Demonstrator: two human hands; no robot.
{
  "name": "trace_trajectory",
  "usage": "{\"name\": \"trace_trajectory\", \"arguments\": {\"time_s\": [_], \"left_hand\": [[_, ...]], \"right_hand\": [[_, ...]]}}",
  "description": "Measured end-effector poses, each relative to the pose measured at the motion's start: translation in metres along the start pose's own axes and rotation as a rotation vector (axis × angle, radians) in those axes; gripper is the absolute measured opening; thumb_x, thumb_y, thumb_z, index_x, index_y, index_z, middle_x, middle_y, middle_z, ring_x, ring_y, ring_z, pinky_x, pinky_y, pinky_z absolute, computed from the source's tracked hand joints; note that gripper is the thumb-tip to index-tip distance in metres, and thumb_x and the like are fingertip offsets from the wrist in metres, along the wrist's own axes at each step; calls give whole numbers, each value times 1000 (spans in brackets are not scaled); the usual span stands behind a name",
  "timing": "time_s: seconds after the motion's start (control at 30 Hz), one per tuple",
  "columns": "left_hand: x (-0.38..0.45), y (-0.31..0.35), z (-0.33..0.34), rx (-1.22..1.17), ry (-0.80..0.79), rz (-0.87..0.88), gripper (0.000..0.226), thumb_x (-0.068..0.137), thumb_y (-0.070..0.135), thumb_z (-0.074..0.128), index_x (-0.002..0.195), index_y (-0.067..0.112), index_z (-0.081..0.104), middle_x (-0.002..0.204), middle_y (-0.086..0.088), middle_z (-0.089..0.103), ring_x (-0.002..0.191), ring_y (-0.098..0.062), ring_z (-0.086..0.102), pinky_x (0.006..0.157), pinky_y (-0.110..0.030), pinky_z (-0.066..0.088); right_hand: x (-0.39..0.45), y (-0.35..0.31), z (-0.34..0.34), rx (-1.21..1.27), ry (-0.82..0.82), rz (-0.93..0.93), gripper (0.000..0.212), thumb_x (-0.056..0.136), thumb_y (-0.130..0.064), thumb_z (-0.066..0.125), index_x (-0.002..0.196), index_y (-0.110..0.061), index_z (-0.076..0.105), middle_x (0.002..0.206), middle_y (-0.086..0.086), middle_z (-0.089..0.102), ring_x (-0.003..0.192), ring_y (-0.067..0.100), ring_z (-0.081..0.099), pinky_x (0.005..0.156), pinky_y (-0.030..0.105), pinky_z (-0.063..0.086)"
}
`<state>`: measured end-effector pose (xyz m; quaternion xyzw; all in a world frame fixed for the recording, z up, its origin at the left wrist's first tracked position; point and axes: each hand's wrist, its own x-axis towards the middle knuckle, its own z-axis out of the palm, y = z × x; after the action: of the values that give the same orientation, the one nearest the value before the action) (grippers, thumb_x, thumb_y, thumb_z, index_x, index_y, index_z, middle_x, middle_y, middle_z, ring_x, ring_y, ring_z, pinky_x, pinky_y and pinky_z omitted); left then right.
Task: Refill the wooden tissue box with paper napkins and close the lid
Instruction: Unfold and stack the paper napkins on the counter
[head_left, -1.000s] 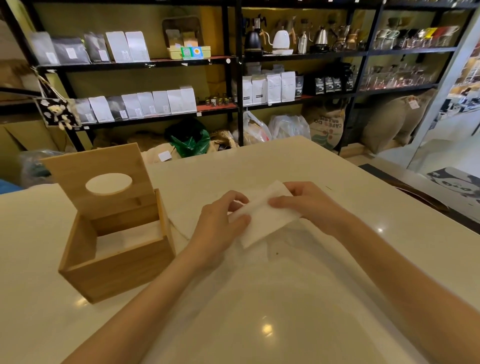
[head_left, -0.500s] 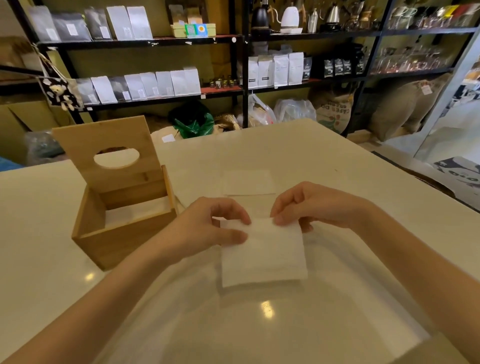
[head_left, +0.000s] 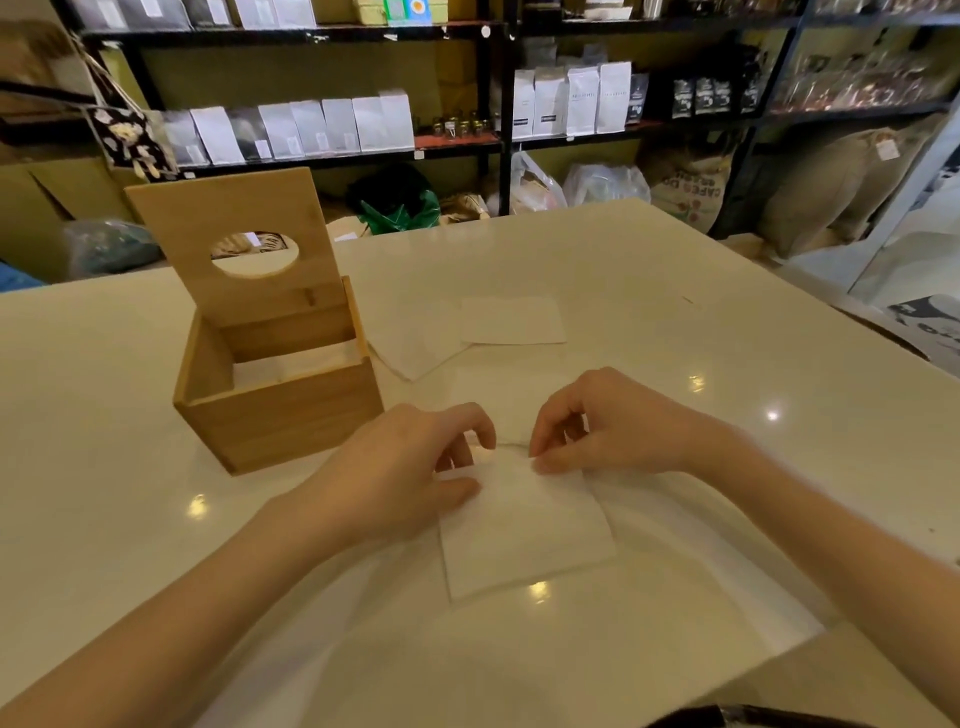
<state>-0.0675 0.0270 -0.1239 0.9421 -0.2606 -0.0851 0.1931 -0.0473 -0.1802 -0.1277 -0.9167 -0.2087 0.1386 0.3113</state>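
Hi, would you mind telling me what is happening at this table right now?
A person is refilling a wooden tissue box, whose lid stands open. Both hands, left hand and right hand, pinch the top edge of a napkin lying on the table. More napkins wait beside the box.

The wooden tissue box (head_left: 280, 400) stands open-topped, its raised lid (head_left: 244, 244) blocking approach from behind.

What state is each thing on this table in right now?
Wooden tissue box: open, some napkins inside.
Lid: tilted up, not closed.
Napkin: flat on table, far edge pinched by both hands.
Spare napkins: lying loose beside the box.
Left hand: gripping napkin.
Right hand: gripping napkin.
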Motion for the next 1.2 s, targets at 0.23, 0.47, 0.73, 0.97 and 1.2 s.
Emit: {"name": "trace_trajectory", "arguments": {"time_s": [0.23,0.47,0.73,0.97,1.2], "left_hand": [[1,-7,5,142,52,38,25,83,37,58,107,33,57,99,18,51,93,-5,55,81,-31,50],[28,-11,-1,42,111,37,26,93,29,46,117,23,57,116,8,52,104,-7,49,85,-19,40],[75,-18,16,197,179,-21,37,97,19,33,129,9,49,131,-9,50,118,-25,42,100,-36,37],[90,-21,14,522,186,-48,36,97,27,33,120,10,55,121,-7,54,114,-24,43,84,-35,45],[93,-15,9,544,207,-20,27,96,25,37,110,11,55,113,-6,58,109,-24,47,82,-35,45]], "right_hand": [[3,-1,6,-105,67,-22,12,76,-24,72,87,-21,73,77,-7,63,65,6,51,69,28,47],[20,10,-16,-43,209,3,5,80,-25,67,83,-23,71,84,-5,67,67,8,52,70,29,46],[40,29,-22,-341,249,137,26,88,-27,55,111,-19,63,109,-3,60,84,10,47,75,27,39],[42,29,-28,-384,199,175,24,85,-31,61,105,-19,66,105,-4,63,87,11,48,73,26,41],[44,28,-29,-336,175,135,14,83,-22,62,95,-17,67,98,-3,66,80,12,51,60,22,38]]}}
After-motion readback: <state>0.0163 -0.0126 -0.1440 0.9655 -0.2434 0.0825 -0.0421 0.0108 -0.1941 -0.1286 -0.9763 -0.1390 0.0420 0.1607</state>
